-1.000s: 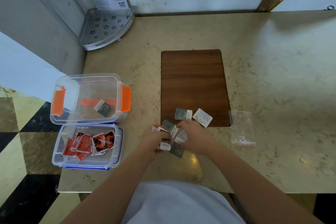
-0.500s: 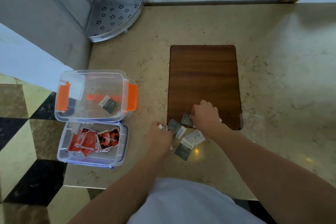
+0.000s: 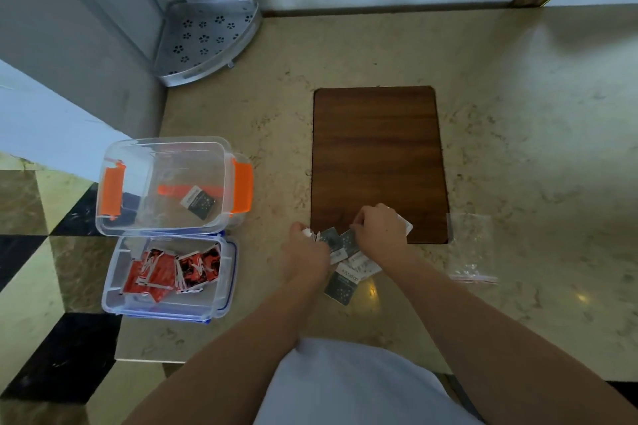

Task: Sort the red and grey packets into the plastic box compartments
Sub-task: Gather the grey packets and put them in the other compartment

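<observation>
Several grey packets [image 3: 341, 283] lie on the counter at the near edge of a brown mat. My left hand [image 3: 305, 254] is closed around a small stack of grey packets at its fingertips. My right hand [image 3: 381, 229] presses down on packets at the mat's near edge, pinching one grey packet [image 3: 348, 240]. At the left stands a clear box with orange clasps [image 3: 110, 217] holding one grey packet [image 3: 199, 202]. Just in front of it, a clear box with blue trim [image 3: 229, 286] holds several red packets [image 3: 172, 271].
The brown mat [image 3: 378, 155] lies in the middle of the marble counter. An empty clear zip bag [image 3: 471, 248] rests to the right of my hands. A perforated metal corner shelf [image 3: 207, 41] stands at the back left. The counter's left edge drops to a checkered floor.
Both hands stay on the grey packets by the mat. The right hand reached from the counter up to the mat's near edge. The view has shifted slightly.
</observation>
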